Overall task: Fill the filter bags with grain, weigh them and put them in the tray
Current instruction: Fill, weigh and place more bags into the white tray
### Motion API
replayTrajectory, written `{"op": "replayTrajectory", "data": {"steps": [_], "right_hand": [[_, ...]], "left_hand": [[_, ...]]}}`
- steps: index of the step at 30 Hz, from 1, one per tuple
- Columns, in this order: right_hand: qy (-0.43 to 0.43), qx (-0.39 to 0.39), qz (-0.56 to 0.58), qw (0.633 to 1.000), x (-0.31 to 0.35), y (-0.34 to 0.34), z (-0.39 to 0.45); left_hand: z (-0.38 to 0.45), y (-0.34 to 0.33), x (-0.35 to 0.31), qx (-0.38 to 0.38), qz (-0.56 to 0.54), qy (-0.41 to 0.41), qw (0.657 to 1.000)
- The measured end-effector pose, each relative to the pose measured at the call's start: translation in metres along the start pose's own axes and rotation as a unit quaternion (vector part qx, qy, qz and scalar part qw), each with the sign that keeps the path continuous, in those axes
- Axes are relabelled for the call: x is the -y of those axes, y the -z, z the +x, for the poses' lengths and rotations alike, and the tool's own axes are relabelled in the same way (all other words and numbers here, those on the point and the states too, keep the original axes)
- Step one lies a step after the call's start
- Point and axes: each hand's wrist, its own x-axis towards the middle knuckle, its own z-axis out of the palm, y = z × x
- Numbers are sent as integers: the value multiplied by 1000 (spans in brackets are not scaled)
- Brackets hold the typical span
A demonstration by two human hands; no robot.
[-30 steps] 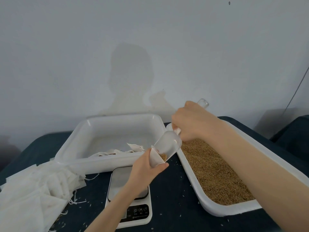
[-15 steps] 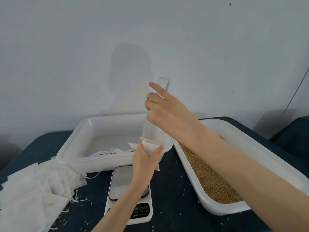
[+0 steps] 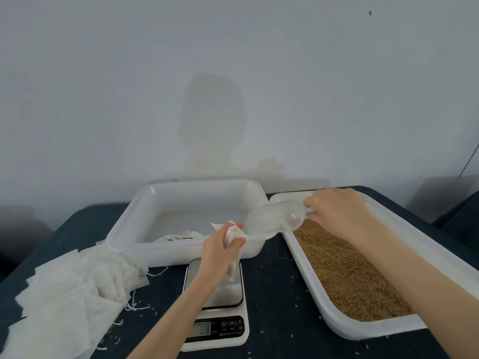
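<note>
My left hand (image 3: 220, 252) grips a white filter bag (image 3: 234, 235) by its upper part, above the digital scale (image 3: 216, 304). My right hand (image 3: 337, 213) holds the handle of a clear plastic scoop (image 3: 272, 220), which lies nearly level between the two trays with its mouth close to the bag. A white tray (image 3: 324, 304) on the right is full of brown grain (image 3: 344, 270). Behind the scale stands a second white tray (image 3: 124, 229) with a few filled bags (image 3: 181, 235) along its near wall.
A heap of empty filter bags (image 3: 67, 294) with loose strings lies at the left on the dark blue cloth. Scattered grains dot the cloth around the scale. A pale wall rises right behind the trays.
The scoop was tipped up steeply over the bag; it has since come down level and swung right toward the grain tray. My left hand has lowered slightly with the bag.
</note>
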Motion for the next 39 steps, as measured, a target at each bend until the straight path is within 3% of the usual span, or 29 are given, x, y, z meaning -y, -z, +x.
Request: {"op": "replayTrajectory", "data": {"steps": [4, 7, 12, 17, 25, 32, 36, 39], "right_hand": [[-58, 82, 43, 994, -27, -38, -15], [-100, 170, 71, 978, -42, -62, -24], [-109, 305, 84, 942, -43, -94, -28], [-104, 355, 96, 924, -26, -105, -26], [-94, 363, 59, 925, -10, -117, -18], [-98, 325, 18, 940, -5, -108, -13], [-115, 140, 17, 983, 2, -73, -12], [-117, 4, 65, 991, 28, -42, -12]], "left_hand": [[0, 10, 5, -4, -14, -3, 1000], [-5, 14, 12, 36, -3, -21, 999], [-15, 27, 33, 73, 77, -46, 993], [-23, 51, 51, 103, 214, -53, 970], [-36, 86, 55, 105, 171, -63, 978], [-46, 107, 57, 86, 152, -85, 981], [-49, 119, 55, 40, 163, -95, 981], [-50, 129, 54, 8, 158, -92, 983]]}}
